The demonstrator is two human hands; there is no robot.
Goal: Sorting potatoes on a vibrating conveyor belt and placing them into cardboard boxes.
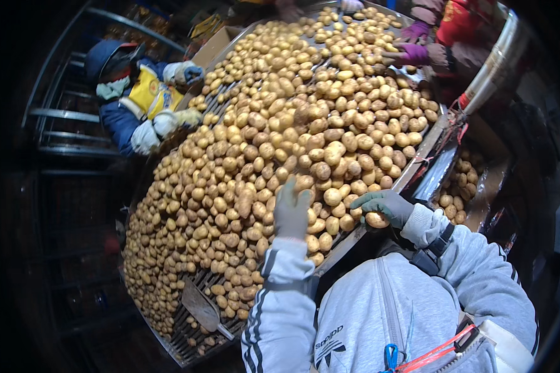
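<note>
A great heap of potatoes (242, 163) covers a slatted metal sorting table in front of me. My left hand (291, 212), in a grey-green glove, reaches over the near part of the heap; its fingers touch or lie just above several potatoes, and whether it grips one I cannot tell. Gloved alike, my right hand (386, 207) is at the table's near edge, its fingers curled around a potato (377, 220). A metal scoop (201, 305) lies on the bare slats at the lower left.
The table's raised metal rim (420, 156) runs along my right side. Beyond it more potatoes (458, 189) lie in a container. A co-worker in blue (121, 112) stands at the left beside metal railings (65, 115). Another person's purple-gloved hands (413, 53) work at the upper right.
</note>
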